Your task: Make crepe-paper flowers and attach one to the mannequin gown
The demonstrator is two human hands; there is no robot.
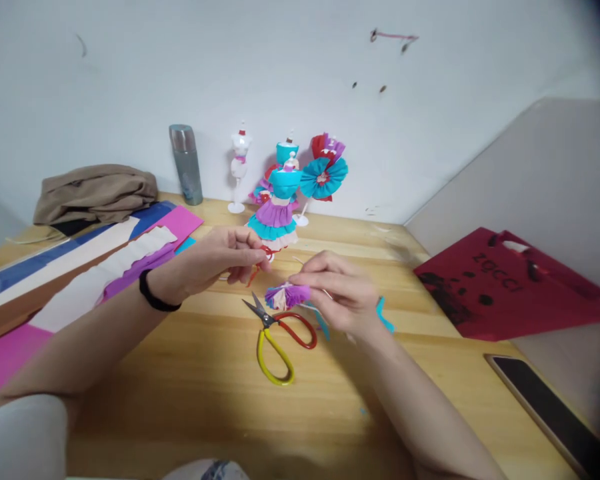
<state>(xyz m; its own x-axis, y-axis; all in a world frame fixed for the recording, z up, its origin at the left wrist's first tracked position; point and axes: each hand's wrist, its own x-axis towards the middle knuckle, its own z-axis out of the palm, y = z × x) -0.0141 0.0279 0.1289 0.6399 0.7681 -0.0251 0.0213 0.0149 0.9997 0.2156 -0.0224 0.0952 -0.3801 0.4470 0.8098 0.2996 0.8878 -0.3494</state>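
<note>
My right hand [337, 293] is closed on a bunch of gathered crepe paper [295, 295], purple with cream and blue parts, just above the table. A thin pale strand sticks out near its fingertips. To its left, my left hand [230, 257] is pinched, with a red string [253, 275] at its fingertips. A black band circles the left wrist. Below the paper lies a pair of scissors [266, 321] with one red and one yellow handle, blades partly apart. Blue paper scraps [384, 315] lie beside and under my right hand.
Small mannequins in crepe-paper dresses [275, 213] stand by the wall, near a bare white mannequin [239, 167] and a flask [186, 165]. Coloured paper sheets [95, 287] and a brown cloth [97, 193] lie left. On the right are a red bag [510, 287] and a phone [540, 407].
</note>
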